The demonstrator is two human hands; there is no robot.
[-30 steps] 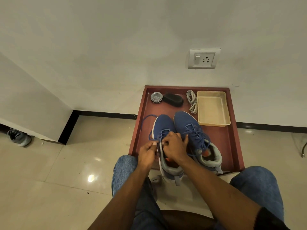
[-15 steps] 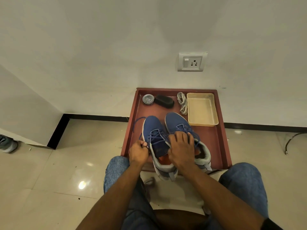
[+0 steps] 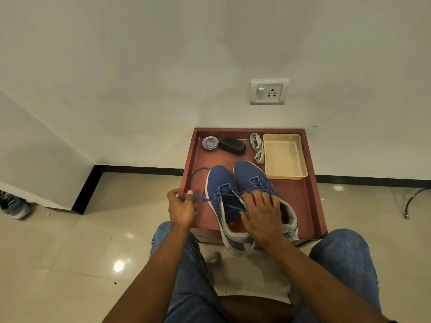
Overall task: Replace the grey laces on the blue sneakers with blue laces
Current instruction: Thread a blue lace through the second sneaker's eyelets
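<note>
Red-brown tray table (image 3: pixel 310 201) against the wall, holding two blue sneakers (image 3: pixel 224 190), round tin (image 3: pixel 210 143), black brush (image 3: pixel 232 145), grey laces (image 3: pixel 257 148), cream tray (image 3: pixel 285 176)

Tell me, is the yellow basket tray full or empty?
Empty. The yellow basket tray shows only its bare pale bottom; the grey laces lie beside it, outside.

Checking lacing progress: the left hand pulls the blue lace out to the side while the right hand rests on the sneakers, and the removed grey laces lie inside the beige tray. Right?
Not quite. In the head view the grey laces lie beside the beige tray, on the red table, not inside it. The rest holds: the left hand pulls the blue lace sideways and the right hand rests on the sneakers.
</note>
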